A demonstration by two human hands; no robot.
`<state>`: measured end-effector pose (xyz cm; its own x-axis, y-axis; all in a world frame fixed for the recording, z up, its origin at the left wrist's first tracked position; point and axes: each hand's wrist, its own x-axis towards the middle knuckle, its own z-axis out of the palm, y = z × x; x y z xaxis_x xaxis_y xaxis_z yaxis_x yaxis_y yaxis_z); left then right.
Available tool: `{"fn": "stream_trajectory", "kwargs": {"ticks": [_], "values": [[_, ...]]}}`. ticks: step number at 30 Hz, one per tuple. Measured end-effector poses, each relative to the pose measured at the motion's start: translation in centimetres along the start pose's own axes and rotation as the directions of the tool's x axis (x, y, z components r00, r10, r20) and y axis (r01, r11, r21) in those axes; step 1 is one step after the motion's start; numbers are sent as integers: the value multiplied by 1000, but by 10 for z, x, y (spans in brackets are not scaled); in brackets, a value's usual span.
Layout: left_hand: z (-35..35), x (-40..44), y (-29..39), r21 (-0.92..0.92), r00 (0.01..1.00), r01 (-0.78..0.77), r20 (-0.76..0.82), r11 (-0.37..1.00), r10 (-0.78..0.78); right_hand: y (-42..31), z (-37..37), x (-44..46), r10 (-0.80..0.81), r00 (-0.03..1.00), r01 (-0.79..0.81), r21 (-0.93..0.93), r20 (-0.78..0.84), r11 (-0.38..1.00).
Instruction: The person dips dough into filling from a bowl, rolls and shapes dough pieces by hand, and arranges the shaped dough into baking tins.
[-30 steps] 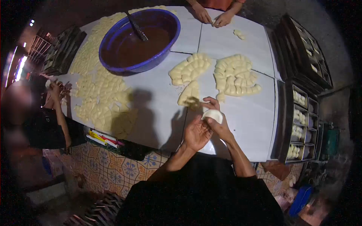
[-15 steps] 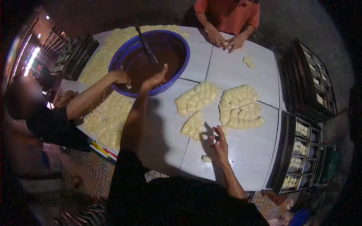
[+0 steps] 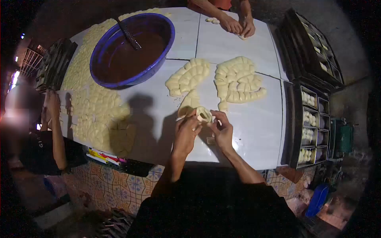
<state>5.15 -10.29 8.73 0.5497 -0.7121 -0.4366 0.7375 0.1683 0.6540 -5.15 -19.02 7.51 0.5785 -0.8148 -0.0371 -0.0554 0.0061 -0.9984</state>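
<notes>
A flattened piece of dough with a dark brown filling in its middle is held up between both my hands. My left hand pinches its left edge, while my right hand grips the right edge. Under them, a small dough piece lies on the white table. Just beyond my fingers are a small dough group, a left cluster of dough pieces and a right cluster. The blue basin of brown filling stands farther left, a dark-handled utensil leaning in it.
Many dough pieces cover the table's left side. Baking tins with dough balls stand at the right edge, and stacked trays behind them. One co-worker's hands shape dough opposite; another person is at the left.
My left hand has come from the basin to meet my right hand, and both now hold filled dough. The co-worker's hand at the basin has withdrawn left. The view has shifted.
</notes>
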Motion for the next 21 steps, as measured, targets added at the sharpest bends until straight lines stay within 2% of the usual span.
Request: {"fn": "stream_trajectory", "kwargs": {"ticks": [1, 2, 3, 4, 6, 7, 8, 9, 12, 13, 16, 17, 20, 21], "values": [[1, -9, -1, -9, 1000, 17, 20, 1000, -16, -2, -5, -7, -219, 973, 230, -233, 72, 945], [-2, -16, -4, 191, 996, -62, 78, 980, 48, -2, -10, -16, -394, 899, 437, -427, 191, 791], [-6, -21, -6, 381, 983, -155, 152, 912, 103, 2, -19, -22, -286, 896, 411, -389, 340, 824], [-9, -24, -6, 545, 960, -255, 239, 799, 143, 6, -25, -21, -406, 829, 541, -362, 386, 759], [-17, -25, -16, 581, 944, -297, 299, 758, 140, 5, -34, -25, -353, 873, 425, -170, 337, 889], [-18, -28, -21, 570, 936, -308, 326, 761, 134, 7, -34, -26, -344, 907, 370, -71, 242, 926], [-18, -31, -25, 560, 926, -319, 355, 765, 126, 7, -33, -26, -321, 936, 320, 36, 144, 947], [-14, -39, -31, 504, 941, -290, 306, 813, 145, 2, -35, -28, -331, 933, 319, 103, 142, 942], [-20, -38, -43, 505, 952, -283, 253, 815, 173, -9, -38, -36, -353, 882, 400, -100, 311, 911], [-18, -41, -39, 538, 981, -170, 171, 825, 91, -12, -38, -44, -344, 879, 412, -163, 329, 896], [-6, -53, -47, 360, 996, -90, 52, 928, 76, 1, -51, -51, -20, 936, 93, -193, 351, 977], [-7, -52, -45, 464, 997, -53, 78, 884, 19, 8, -47, -53, 85, 950, -41, -150, 301, 988], [-31, -43, -72, 581, 940, -339, 232, 740, 249, -3, -35, -54, -69, 989, 92, -186, 130, 978], [-37, -42, -74, 561, 924, -380, 272, 735, 271, 6, -39, -52, -40, 986, 77, -229, 160, 970]]}}
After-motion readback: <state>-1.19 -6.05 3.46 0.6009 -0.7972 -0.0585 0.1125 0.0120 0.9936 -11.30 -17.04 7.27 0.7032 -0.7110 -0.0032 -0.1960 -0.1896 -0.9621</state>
